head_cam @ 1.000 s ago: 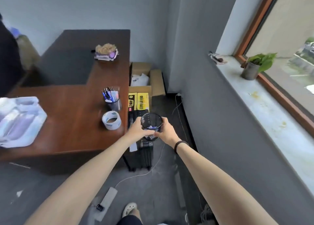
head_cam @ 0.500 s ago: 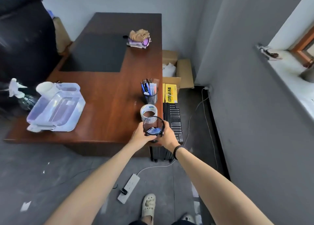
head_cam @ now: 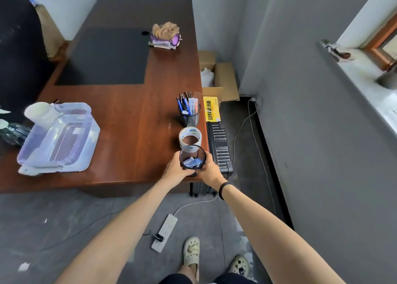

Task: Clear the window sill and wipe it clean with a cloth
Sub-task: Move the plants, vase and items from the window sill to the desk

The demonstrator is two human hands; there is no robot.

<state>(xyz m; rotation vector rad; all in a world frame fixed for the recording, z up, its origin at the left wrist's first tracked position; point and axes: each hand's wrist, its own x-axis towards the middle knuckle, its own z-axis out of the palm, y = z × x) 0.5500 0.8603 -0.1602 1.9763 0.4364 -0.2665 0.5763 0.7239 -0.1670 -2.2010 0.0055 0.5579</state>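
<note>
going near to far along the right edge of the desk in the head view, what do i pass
mesh cup with paper scraps inside, at the desk's near corner → tape roll → mesh pen holder full of pens → pile of cloths at the far end

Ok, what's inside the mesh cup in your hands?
Small blue and white bits lie in the cup, too small to identify. The left hand and right hand cover its lower wall.
</note>
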